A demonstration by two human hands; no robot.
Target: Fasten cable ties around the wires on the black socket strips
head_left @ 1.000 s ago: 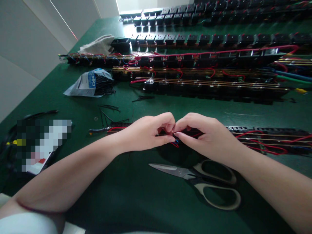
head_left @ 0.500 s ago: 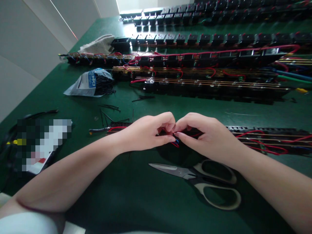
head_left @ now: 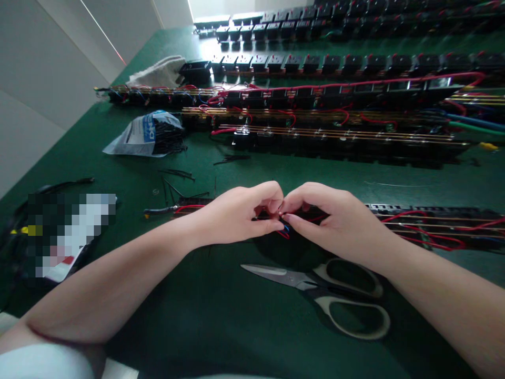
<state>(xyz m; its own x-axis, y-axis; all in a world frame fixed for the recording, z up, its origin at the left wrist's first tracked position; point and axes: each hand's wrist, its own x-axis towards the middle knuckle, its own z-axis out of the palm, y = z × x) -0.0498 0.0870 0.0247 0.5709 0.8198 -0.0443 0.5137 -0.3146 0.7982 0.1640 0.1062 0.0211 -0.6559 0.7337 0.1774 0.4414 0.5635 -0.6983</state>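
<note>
Over a long strip of wired sockets (head_left: 418, 223) with red wires and copper-coloured rods, both hands meet fingertip to fingertip. My left hand (head_left: 246, 213) is closed, its fingers curled and its thumb stretched along the strip; what it grips is hidden. The right thumb and forefinger of my right hand (head_left: 327, 210) pinch together at the same spot, on something too small to make out. Just below the fingertips, a loop of red and blue wire (head_left: 284, 231) shows. Nearer to me lie scissors (head_left: 303, 280) with light-rimmed handles, their blades pointing left.
Loose black cable ties (head_left: 177, 173) lie beyond my left hand, near an opened bag of cable ties (head_left: 148, 134). Several more socket strips (head_left: 335, 131) run across the back of the green table (head_left: 189, 321). At left are a black cable (head_left: 65, 184) and a partly blurred packet (head_left: 74, 242).
</note>
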